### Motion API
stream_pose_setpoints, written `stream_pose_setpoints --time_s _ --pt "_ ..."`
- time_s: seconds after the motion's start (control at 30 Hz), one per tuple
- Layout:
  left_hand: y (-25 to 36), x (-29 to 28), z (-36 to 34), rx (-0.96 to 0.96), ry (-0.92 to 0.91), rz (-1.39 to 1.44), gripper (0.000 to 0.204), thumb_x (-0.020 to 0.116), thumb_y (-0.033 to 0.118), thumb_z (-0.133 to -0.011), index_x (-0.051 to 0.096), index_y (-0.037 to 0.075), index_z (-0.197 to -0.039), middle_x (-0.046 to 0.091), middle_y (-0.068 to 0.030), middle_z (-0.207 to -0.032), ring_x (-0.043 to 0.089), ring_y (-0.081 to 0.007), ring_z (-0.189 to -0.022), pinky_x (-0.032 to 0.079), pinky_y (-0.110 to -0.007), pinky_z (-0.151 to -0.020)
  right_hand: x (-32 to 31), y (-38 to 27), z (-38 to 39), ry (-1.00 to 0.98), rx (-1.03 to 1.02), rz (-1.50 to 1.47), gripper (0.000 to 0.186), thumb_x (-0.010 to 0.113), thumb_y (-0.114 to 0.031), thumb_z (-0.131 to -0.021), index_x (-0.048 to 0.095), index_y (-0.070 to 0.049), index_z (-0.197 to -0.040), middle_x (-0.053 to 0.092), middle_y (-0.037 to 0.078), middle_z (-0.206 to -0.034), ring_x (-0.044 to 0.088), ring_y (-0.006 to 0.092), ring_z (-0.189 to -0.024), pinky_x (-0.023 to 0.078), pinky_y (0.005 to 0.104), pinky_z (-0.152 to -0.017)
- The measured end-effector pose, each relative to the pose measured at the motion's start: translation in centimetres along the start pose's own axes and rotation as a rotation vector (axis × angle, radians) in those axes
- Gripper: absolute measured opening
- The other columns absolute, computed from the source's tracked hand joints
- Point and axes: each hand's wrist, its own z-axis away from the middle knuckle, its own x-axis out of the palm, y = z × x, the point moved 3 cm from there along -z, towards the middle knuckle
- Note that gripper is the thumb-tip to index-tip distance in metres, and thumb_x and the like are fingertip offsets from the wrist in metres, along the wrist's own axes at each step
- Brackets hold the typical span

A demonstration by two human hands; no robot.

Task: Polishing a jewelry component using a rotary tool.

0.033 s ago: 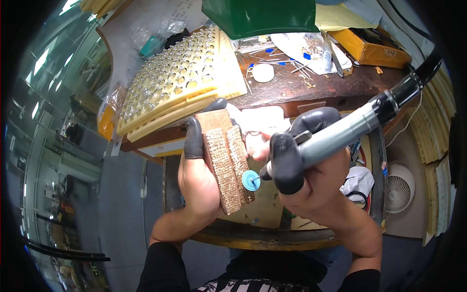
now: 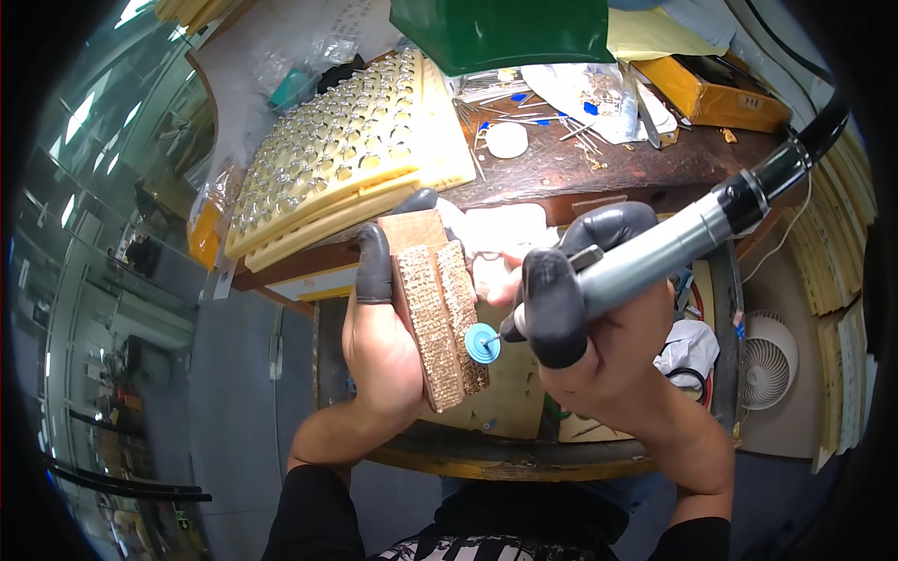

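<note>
My left hand (image 2: 382, 351), with black finger covers, is closed round a brown wooden block (image 2: 416, 230) held up at a slant. The block's face has two rough, bristly ridges (image 2: 426, 323) with a groove between them. In my right hand (image 2: 622, 346), also with black finger covers, is a grey rotary handpiece (image 2: 659, 262), whose black cable (image 2: 828, 131) runs up to the right. A round light-blue disc (image 2: 483, 344) sits on its tip, at the block's right edge. I cannot tell whether the disc touches the ridge. Part of my right fingers is hidden behind the handpiece.
A pale yellow tray (image 2: 327, 140) of many small round shiny pieces lies on the wooden bench (image 2: 552, 178). Thin tool bits, a white round lump (image 2: 506, 139) and an orange box (image 2: 720, 98) are farther right. A green shade (image 2: 500, 37) hangs above; an open drawer (image 2: 505, 402) lies below.
</note>
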Motion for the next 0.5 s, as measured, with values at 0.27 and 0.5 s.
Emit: stream_pose_setpoints --time_s 0.27,0.5 --pt "0.3 0.5 0.0 -0.039 -0.164 0.000 0.055 0.029 0.039 -0.110 0.043 -0.002 -0.144 0.056 -0.0136 -0.134 0.056 -0.0226 -0.123 0.043 -0.040 -0.110 0.1 0.3 -0.1 -0.051 -0.073 0.084 0.024 0.056 -0.013 -0.099 0.057 0.007 -0.086 0.065 0.007 -0.066 0.068 0.0127 -0.064 0.060 0.0330 -0.077" --pt "0.5 1.1 0.6 0.001 -0.029 -0.107 0.053 0.032 0.038 -0.110 0.043 -0.003 -0.143 0.057 -0.0136 -0.134 0.057 -0.0218 -0.123 0.044 -0.039 -0.109 0.1 0.0 -0.3 -0.092 -0.086 0.141 0.021 0.056 -0.014 -0.099 0.051 0.006 -0.094 0.066 0.006 -0.065 0.068 0.0116 -0.065 0.059 0.0315 -0.076"
